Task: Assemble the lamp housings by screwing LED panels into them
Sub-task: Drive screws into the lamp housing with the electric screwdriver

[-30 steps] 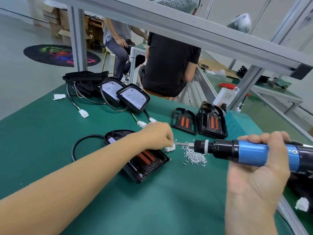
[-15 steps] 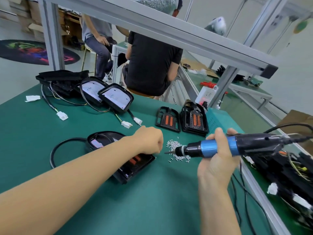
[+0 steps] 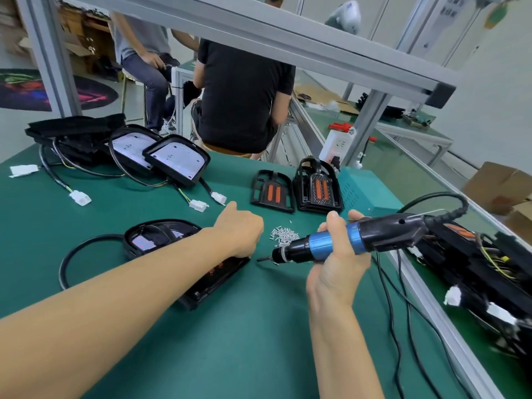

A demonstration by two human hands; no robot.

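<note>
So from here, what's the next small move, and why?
Probably bring the electric screwdriver, gripped by the right hand, down to the lamp housing that the left hand rests on; its bit hangs just beside the housing's near corner.

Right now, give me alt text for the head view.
A right hand grips a blue electric screwdriver, its bit pointing left at a black lamp housing that the left hand rests on. A pile of small screws lies between them on a green table.

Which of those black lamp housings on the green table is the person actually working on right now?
The lamp housing nearest the person, under the left hand. The two white-faced housings lean together farther back, untouched.
</note>
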